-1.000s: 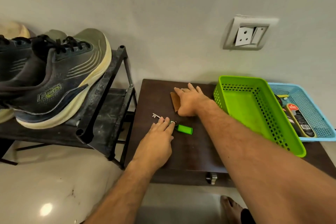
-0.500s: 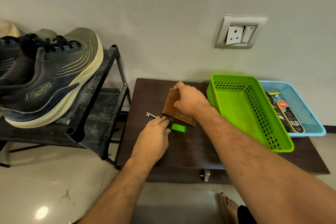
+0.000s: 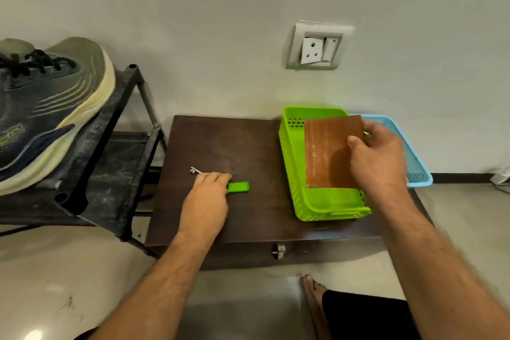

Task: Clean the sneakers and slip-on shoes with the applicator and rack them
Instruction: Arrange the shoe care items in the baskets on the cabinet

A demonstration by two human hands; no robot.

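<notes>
Brown wallet (image 3: 329,152) over green basket (image 3: 317,204), no legible writing.

A: Where is there room on the brown table (image 3: 242,146)?

B: In the middle, between the key (image 3: 195,170) and the green basket (image 3: 289,163).

A: What blocks the sides?

B: The shoe rack (image 3: 110,130) stands on the left. The blue basket (image 3: 414,163) sits on the right.

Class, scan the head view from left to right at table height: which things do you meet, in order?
Sneaker → black shoe rack → key → left hand → green lighter → green basket → brown wallet → right hand → blue basket.
</notes>
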